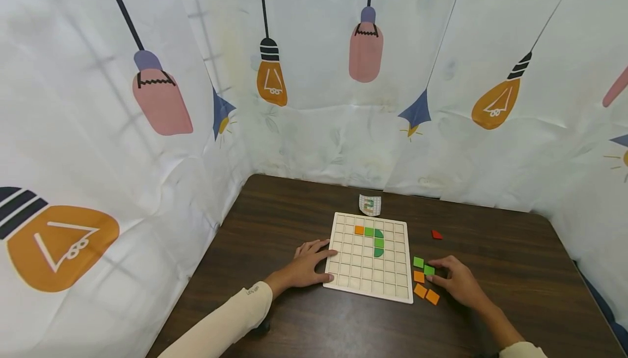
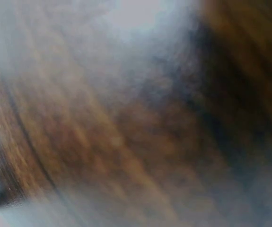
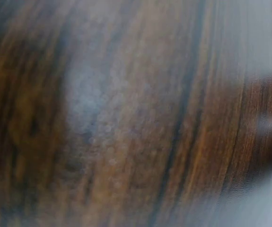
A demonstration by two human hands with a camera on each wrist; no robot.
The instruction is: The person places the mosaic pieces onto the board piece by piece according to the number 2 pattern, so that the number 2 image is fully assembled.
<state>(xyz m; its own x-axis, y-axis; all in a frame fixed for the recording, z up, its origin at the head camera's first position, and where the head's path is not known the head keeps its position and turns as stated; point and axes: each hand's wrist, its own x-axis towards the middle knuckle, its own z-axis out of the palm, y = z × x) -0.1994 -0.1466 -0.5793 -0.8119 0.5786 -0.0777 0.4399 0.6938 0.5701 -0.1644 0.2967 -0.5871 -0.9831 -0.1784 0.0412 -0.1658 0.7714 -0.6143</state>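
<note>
A white gridded board (image 1: 363, 287) lies on the dark wooden table. Its upper cells hold an orange square (image 1: 359, 230), two green squares and two green rounded pieces. At the board's left edge rests my left hand (image 1: 310, 264), fingers spread and thumb touching the rim. Right of the board, my right hand (image 1: 457, 279) pinches a green square tile (image 1: 429, 270) between thumb and finger. Another green square (image 1: 418, 262) and several orange squares (image 1: 420, 291) lie beside it. The left wrist view shows mostly blurred table, with a fingertip at its lower left corner.
A small paper card (image 1: 370, 205) with a printed grid pattern lies behind the board. A red piece (image 1: 436, 235) sits farther back on the right. White patterned cloth (image 1: 314, 140) hangs along the table's back and left sides. Bare wood (image 3: 126, 118) fills most of the right wrist view.
</note>
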